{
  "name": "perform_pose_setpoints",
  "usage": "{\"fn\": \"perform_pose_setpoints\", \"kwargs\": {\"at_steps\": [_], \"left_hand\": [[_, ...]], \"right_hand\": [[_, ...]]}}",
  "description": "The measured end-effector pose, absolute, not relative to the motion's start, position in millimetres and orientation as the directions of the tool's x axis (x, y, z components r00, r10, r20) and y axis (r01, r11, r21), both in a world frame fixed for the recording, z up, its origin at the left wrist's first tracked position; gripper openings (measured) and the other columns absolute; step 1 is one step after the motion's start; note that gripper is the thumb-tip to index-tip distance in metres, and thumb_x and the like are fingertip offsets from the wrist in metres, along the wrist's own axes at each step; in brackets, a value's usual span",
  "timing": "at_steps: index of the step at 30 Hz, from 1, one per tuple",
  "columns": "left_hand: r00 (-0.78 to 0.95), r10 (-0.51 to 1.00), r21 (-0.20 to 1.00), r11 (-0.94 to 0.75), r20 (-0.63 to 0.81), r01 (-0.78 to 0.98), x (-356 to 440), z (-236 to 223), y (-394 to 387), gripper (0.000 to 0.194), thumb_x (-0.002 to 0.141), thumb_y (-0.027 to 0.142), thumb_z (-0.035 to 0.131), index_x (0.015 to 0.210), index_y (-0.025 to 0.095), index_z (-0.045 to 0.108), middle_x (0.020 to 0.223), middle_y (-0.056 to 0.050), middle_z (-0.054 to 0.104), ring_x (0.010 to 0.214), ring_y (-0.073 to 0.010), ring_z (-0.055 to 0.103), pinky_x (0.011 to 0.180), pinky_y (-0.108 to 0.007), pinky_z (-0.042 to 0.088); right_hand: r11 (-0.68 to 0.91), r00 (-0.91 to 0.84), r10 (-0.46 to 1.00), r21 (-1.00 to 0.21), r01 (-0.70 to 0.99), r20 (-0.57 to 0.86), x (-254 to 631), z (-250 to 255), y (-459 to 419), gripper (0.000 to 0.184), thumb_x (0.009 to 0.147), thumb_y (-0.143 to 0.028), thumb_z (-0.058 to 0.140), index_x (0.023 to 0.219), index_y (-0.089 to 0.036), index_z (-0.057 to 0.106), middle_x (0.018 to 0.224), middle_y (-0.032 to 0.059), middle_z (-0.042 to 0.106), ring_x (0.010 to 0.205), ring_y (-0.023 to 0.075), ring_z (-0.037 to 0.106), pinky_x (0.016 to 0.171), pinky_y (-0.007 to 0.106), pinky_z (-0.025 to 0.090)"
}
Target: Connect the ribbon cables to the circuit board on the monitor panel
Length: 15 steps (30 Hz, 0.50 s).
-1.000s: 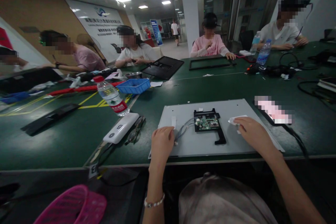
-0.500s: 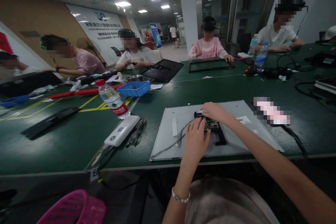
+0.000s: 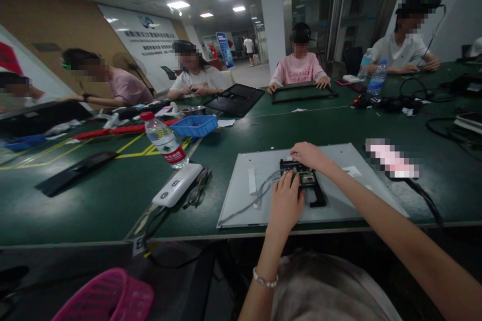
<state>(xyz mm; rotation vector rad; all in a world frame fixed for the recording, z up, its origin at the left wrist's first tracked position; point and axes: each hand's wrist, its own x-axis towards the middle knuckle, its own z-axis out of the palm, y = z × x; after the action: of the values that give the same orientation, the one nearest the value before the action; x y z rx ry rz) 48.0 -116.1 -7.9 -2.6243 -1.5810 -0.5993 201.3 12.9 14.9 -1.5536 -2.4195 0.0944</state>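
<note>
A grey-white display panel lies flat on the table in front of me. On its middle sits a black bracket carrying a green circuit board. My left hand, a beaded bracelet at its wrist, holds the bracket's near left side with bent fingers. The right hand curls over the bracket's far edge, and its fingertips are partly hidden. Thin grey cables run from the board's left side across the panel to its lower left corner.
Left of the panel are a white power bank, glasses, a water bottle and a blue tray. A phone-like object with a cable lies right. Several people sit around the green table. A pink basket stands below.
My left hand has drawn slightly back, showing more of the board and cables. The right hand stays at the bracket's far edge. Across the table, a person now has both hands at a black frame.
</note>
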Motion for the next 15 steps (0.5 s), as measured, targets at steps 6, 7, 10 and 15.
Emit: {"fn": "perform_pose_setpoints", "kwargs": {"at_steps": [6, 7, 10, 15], "left_hand": [[0.418, 0.844, 0.168, -0.491, 0.335, 0.855, 47, -8, -116, 0.044, 0.091, 0.024, 0.043, 0.134, 0.018, 0.041, 0.142, -0.010, 0.041, 0.133, -0.0245, 0.035, 0.107, -0.042, 0.033], [0.419, 0.844, 0.167, -0.490, 0.334, 0.855, 47, -8, -116, 0.044, 0.091, 0.024, 0.042, 0.134, 0.018, 0.041, 0.142, -0.010, 0.041, 0.133, -0.0247, 0.034, 0.107, -0.042, 0.033], [0.420, 0.847, 0.170, -0.490, 0.327, 0.855, 46, -9, -116, 0.044, 0.091, 0.025, 0.043, 0.134, 0.017, 0.041, 0.143, -0.010, 0.041, 0.134, -0.0249, 0.034, 0.107, -0.042, 0.033], [0.419, 0.845, 0.179, -0.493, 0.331, 0.852, 47, -10, -116, 0.045, 0.091, 0.025, 0.044, 0.135, 0.017, 0.040, 0.143, -0.010, 0.040, 0.134, -0.0246, 0.034, 0.108, -0.042, 0.032]], "right_hand": [[0.342, -0.358, 0.933, -0.383, 0.858, 0.031, 199, 7, 42, 0.032, 0.077, -0.028, 0.065, 0.105, -0.015, 0.070, 0.105, 0.0090, 0.070, 0.093, 0.0185, 0.065, 0.080, 0.021, 0.045], [0.329, -0.355, 0.935, -0.399, 0.856, 0.011, 197, 7, 45, 0.031, 0.075, -0.027, 0.066, 0.104, -0.015, 0.071, 0.103, 0.0080, 0.071, 0.092, 0.0180, 0.065, 0.078, 0.020, 0.046], [0.305, -0.342, 0.940, -0.423, 0.853, -0.011, 191, 6, 51, 0.028, 0.071, -0.021, 0.067, 0.099, -0.017, 0.073, 0.098, 0.0054, 0.073, 0.089, 0.0168, 0.066, 0.074, 0.019, 0.046], [0.261, -0.308, 0.951, -0.444, 0.857, -0.035, 187, 3, 54, 0.028, 0.066, -0.013, 0.066, 0.092, -0.017, 0.074, 0.092, 0.0050, 0.074, 0.085, 0.0159, 0.067, 0.070, 0.017, 0.046]]}}
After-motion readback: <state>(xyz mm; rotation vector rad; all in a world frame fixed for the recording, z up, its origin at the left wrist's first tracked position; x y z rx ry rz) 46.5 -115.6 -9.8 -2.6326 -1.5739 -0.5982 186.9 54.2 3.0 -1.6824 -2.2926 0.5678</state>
